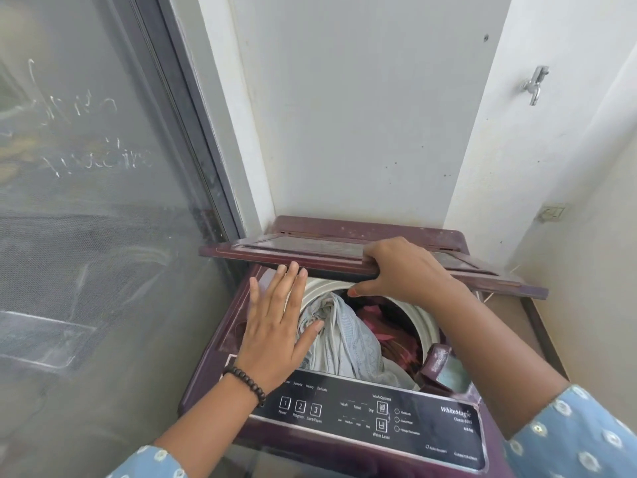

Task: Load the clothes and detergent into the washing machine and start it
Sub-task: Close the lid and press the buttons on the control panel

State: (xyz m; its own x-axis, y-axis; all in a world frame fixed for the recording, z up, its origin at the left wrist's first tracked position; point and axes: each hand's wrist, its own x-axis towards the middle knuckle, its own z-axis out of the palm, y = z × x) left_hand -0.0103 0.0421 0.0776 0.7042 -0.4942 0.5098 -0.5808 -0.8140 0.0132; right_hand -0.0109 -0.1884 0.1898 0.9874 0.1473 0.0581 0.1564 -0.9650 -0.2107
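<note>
Tightly boxed, the washing machine (220, 343) sits between a glass door (103, 201) and white walls (344, 115). Its drum (320, 288) holds pale blue (344, 339) and red clothes (389, 326). The right hand (403, 270) grips the half-raised lid (275, 250); the left hand (275, 329) hovers flat, fingers straight, over the drum's left rim.
</note>
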